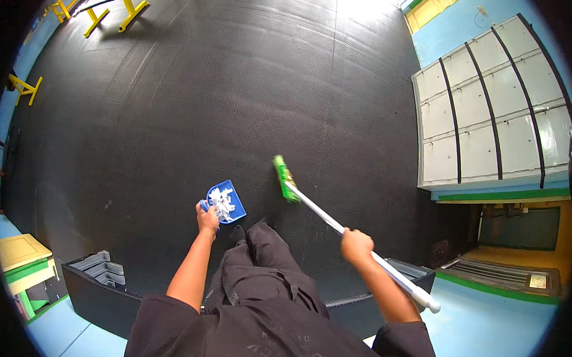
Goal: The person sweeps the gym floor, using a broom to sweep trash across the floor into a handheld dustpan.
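Observation:
My left hand (209, 219) grips the handle of a blue plastic dustpan (238, 207), which holds a heap of crumpled white paper scraps (222, 204). In my right hand (357, 244) is the white pole (322, 215) of a broom, its rounded end reaching back past my forearm. The green broom head (284, 178) is a little blurred and lies to the right of the dustpan, apart from it, over the black textured floor mat (264, 108).
Grey metal lockers (482, 105) line the right wall. Yellow-legged stands (134, 14) are at the far left. Behind me on the left is a black box-like unit (96, 284), near a yellow and green wooden cabinet (26, 256). An open doorway (519, 229) is at the right.

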Demonstrator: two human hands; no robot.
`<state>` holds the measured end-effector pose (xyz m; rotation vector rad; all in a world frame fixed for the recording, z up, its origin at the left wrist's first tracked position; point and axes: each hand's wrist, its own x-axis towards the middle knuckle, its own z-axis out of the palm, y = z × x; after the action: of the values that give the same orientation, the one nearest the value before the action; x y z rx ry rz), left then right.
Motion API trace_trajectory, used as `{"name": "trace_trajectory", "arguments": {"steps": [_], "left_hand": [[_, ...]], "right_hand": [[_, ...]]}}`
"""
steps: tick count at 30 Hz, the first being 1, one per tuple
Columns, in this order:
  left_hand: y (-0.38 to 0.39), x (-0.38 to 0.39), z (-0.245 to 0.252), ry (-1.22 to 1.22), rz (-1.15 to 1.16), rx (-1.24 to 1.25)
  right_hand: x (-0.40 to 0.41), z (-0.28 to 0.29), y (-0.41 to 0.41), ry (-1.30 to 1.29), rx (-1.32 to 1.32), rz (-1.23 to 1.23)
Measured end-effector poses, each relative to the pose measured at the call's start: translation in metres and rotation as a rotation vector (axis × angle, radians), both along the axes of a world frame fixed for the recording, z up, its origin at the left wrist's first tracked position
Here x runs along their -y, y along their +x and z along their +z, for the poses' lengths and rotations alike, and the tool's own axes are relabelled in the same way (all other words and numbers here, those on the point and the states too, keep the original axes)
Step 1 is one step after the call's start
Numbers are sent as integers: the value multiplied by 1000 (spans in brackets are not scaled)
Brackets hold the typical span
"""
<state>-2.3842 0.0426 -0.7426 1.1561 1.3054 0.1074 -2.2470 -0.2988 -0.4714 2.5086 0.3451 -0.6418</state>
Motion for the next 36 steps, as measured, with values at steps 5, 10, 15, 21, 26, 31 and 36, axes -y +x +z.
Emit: {"name": "trace_trajectory", "arguments": {"steps": [5, 10, 15, 21, 26, 31, 36], "left_hand": [[2, 3, -11, 30, 0, -44], [-8, 2, 13, -10, 46, -45], [-42, -1, 34, -133, 151, 6], [-78, 8, 31, -185, 324, 118], [-86, 8, 29, -221, 448, 171], [-82, 3, 30, -203, 470, 145], [-70, 5, 42, -206, 524, 154]], "right_hand": [[-57, -5, -41, 124, -99, 248], [-74, -1, -65, 171, -211, 320], [-73, 48, -54, 164, -171, 355], [-69, 79, -21, 70, -125, 389], [-67, 70, 4, 29, -98, 404], [-69, 71, 43, 27, -85, 358], [-74, 99, 124, 13, -32, 310]]}}
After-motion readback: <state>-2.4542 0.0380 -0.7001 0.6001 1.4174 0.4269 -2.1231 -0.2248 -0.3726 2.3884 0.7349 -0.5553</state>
